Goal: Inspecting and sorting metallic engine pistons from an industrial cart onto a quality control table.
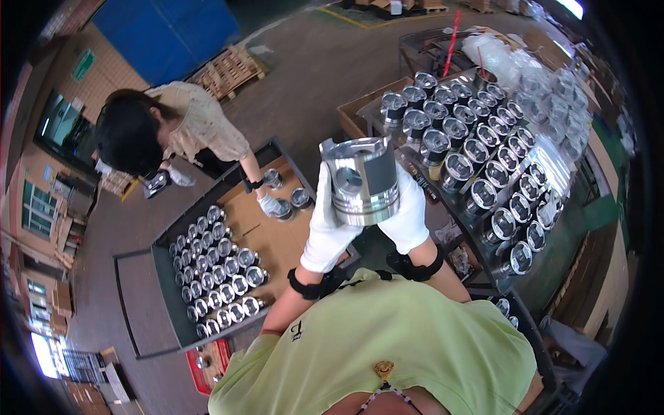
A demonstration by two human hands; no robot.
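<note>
Up in front of my chest I hold a shiny metal piston [361, 181] with a dark grey skirt, a round pin hole and ring grooves toward its lower end. My left hand [325, 228], in a white glove, wraps its left side. From the right, my right hand [409, 216], gloved alike, grips it too; some fingers of both hands are hidden behind the metal. To the right, rows of similar pistons [456, 169] stand on a dark table [432, 187]. At the left, a cart [166, 290] lined with cardboard carries more pistons [225, 270].
Across the cart a co-worker [194, 124] bends over, one gloved hand [270, 205] at a piston there. Plastic-wrapped pistons [553, 104] are heaped at the table's far right. A red tray [200, 366] lies below the cart. A wooden pallet [225, 72] rests on the floor behind.
</note>
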